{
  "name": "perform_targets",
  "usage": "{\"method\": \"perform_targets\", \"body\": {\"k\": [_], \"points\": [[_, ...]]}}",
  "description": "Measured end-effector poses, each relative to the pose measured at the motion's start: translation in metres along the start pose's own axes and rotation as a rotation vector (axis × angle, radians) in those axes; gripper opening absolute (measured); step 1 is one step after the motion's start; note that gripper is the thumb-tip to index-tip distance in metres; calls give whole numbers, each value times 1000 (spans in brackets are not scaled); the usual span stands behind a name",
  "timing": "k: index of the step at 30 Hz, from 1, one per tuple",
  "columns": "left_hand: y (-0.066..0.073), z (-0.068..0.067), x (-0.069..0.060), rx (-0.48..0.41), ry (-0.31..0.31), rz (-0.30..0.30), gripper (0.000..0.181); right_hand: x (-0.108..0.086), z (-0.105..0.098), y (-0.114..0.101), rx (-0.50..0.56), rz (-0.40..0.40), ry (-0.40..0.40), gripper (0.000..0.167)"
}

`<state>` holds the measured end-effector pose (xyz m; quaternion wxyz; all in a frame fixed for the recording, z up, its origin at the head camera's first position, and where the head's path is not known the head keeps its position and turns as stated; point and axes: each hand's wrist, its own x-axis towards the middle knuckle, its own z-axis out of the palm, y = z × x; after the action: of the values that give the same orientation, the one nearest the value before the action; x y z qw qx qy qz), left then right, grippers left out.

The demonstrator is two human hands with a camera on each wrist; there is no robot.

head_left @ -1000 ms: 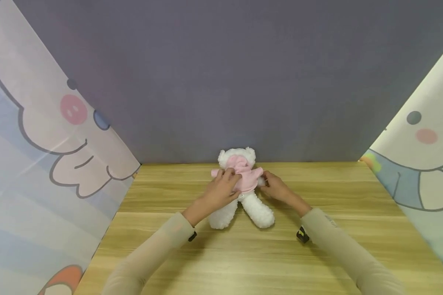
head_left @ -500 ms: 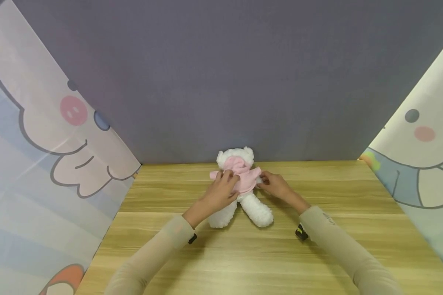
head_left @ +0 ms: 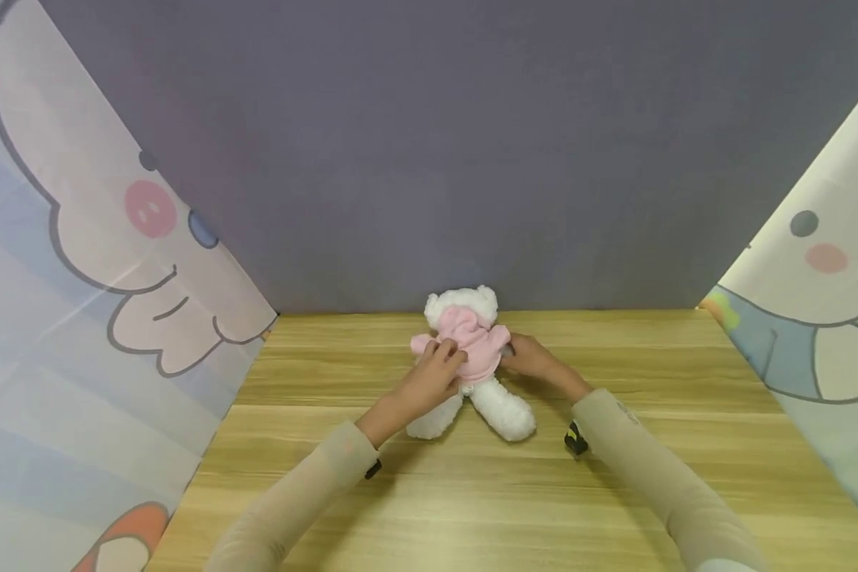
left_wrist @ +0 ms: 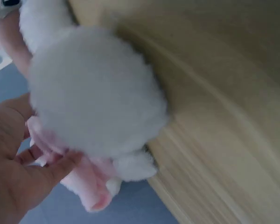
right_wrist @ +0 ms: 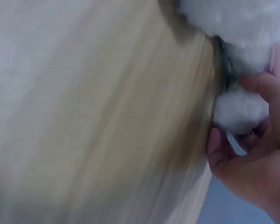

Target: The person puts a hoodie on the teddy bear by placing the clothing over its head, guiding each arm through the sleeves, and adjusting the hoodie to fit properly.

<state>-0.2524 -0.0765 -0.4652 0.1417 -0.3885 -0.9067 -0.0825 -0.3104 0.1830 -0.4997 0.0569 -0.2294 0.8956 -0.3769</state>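
A white plush bear [head_left: 502, 409] in a pink hooded top [head_left: 481, 349] lies on the table with its head toward the dark panel. At the left side of the top, my left hand [head_left: 429, 381] pinches the pink cloth [left_wrist: 86, 179] between thumb and fingers. One fluffy leg [left_wrist: 93, 93] fills much of the left wrist view. My right hand [head_left: 532, 356] is beside the other sleeve. In the right wrist view its thumb and fingers curl around a white paw [right_wrist: 240, 111]. The bear's left-side arm is mostly hidden.
The wooden table [head_left: 472, 508] meets a dark grey panel [head_left: 429, 159] just behind the bear's head. Cartoon-printed sheets stand at the left [head_left: 79, 318] and right [head_left: 815, 318]. A black wrist device [head_left: 575, 438] shows beneath the right sleeve.
The right hand has shifted slightly and its fingers now cover more of the paw by the sleeve. The left hand keeps its hold on the pink top. The head view has moved a little.
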Motion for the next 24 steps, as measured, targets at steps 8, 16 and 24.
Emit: {"method": "perform_targets", "body": {"k": [8,16,24], "points": [[-2,-8,-15,-372,39,-137,32,-15,-13,10,453,-63,-234,49],[26,-22,-17,-461,-24,-297,66,-40,-10,22,1196,-158,-505,56],[42,-31,-11,-384,-23,-336,46,-42,-2,14,1066,-35,-324,42]]}}
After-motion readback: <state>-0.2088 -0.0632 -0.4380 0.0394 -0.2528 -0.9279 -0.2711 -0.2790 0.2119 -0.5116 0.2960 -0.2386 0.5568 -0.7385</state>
